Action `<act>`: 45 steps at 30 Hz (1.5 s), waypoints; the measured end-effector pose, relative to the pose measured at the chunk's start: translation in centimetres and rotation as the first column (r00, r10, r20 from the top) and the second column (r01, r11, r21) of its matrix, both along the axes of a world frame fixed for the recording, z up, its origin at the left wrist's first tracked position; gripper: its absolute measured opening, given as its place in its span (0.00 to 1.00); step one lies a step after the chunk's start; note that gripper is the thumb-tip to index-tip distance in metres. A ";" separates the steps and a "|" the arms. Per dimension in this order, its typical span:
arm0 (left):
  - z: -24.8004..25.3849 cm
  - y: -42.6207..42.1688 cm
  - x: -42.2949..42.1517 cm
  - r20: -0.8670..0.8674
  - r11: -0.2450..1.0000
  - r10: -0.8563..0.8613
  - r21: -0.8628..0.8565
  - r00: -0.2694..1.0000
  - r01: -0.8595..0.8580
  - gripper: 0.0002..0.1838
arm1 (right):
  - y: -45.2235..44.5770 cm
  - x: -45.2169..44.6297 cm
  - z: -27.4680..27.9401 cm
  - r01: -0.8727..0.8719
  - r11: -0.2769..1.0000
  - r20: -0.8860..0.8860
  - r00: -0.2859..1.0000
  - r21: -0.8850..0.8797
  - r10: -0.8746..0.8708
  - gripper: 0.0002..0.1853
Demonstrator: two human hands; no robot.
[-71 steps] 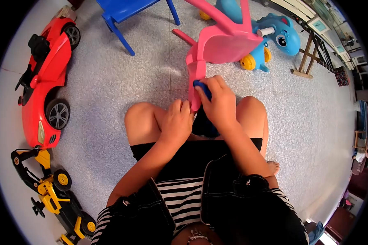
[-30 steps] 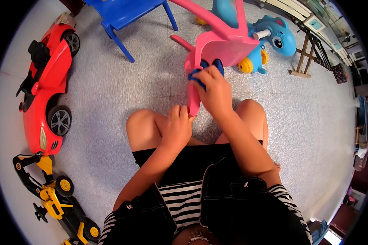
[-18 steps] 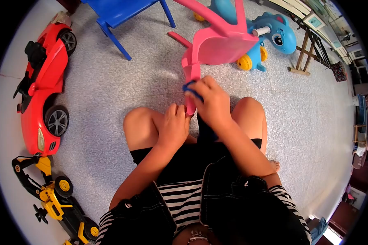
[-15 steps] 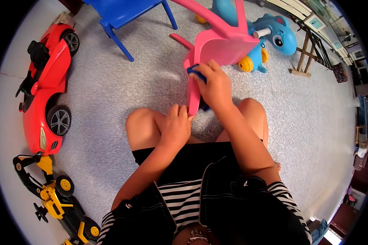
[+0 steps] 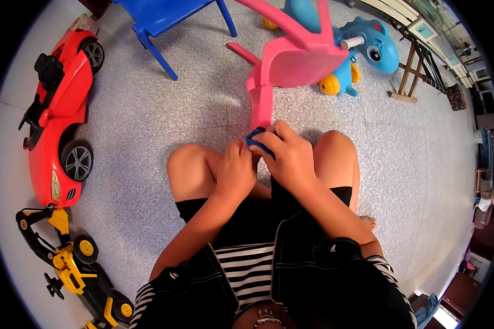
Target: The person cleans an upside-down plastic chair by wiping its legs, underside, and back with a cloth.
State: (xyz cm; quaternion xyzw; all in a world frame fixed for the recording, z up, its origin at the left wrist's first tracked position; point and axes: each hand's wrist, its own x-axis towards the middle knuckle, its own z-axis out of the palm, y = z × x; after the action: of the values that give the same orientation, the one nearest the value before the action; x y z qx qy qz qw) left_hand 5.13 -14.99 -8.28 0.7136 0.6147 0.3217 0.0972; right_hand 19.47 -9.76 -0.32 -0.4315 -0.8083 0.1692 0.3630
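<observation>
A pink plastic chair (image 5: pixel 299 64) lies tipped in front of me, with one leg (image 5: pixel 262 104) pointing toward my lap. My left hand (image 5: pixel 237 167) is closed round the end of that leg, which its fingers mostly hide. Between the fingers and thumb of my right hand (image 5: pixel 288 153) is a blue cloth (image 5: pixel 259 141), pressed on the leg close to my left hand. Dark fabric hangs below my right hand, and its lower part merges with my black clothing.
A blue chair (image 5: pixel 164 19) stands ahead on the left. Along the left are a red toy car (image 5: pixel 66 115) and a yellow-black toy digger (image 5: pixel 71 266). Behind the pink chair is a blue ride-on toy (image 5: pixel 372 46), with a wooden folding frame (image 5: pixel 413 74) to its right.
My right hand has slid with the blue cloth down the pink leg, from near the seat to its end beside my left hand. My left hand stays at the leg's end.
</observation>
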 end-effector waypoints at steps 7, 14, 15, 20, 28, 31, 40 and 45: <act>1.8 0.0 0.2 -0.039 0.989 0.020 -0.143 0.999 -0.025 0.15 | 7.1 -1.5 -0.8 0.179 0.975 0.049 0.981 0.128 -0.187 0.08; 1.4 0.1 0.2 -0.010 0.989 0.049 -0.139 0.999 -0.050 0.15 | 5.6 -1.4 -1.2 0.168 0.975 -0.011 0.986 0.147 -0.168 0.08; 1.2 0.1 0.3 0.011 0.991 0.060 -0.116 0.998 -0.059 0.15 | 4.1 -1.2 -0.9 0.112 0.988 -0.029 0.994 0.103 -0.109 0.08; 0.2 0.0 -0.4 -0.007 0.993 0.002 -0.114 1.000 -0.003 0.14 | -1.2 0.2 -1.1 -0.060 0.996 -0.117 0.992 -0.059 0.053 0.08; 1.6 0.0 0.1 -0.031 0.994 0.022 -0.105 0.999 -0.025 0.14 | 6.2 -0.2 -1.8 0.095 0.995 -0.144 0.985 -0.030 -0.099 0.11; 1.6 0.0 0.0 -0.014 0.995 0.030 -0.090 0.999 -0.031 0.15 | 8.1 -0.8 -1.6 0.178 0.984 -0.108 0.978 -0.002 -0.178 0.10; 0.7 0.1 0.0 0.035 0.996 0.045 -0.074 0.998 -0.042 0.15 | -0.1 0.5 -1.5 -0.021 0.999 -0.185 0.983 -0.035 0.014 0.10; 0.4 0.1 -0.4 0.009 0.987 -0.006 -0.160 1.000 0.007 0.16 | -1.3 1.6 -1.0 -0.108 0.990 -0.068 0.992 -0.093 0.102 0.12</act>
State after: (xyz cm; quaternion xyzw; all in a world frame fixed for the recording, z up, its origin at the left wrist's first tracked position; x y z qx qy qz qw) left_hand 4.75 -14.92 -7.90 0.7042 0.6356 0.2742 0.1579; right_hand 21.03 -11.08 -1.37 -0.3997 -0.8091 0.2403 0.3575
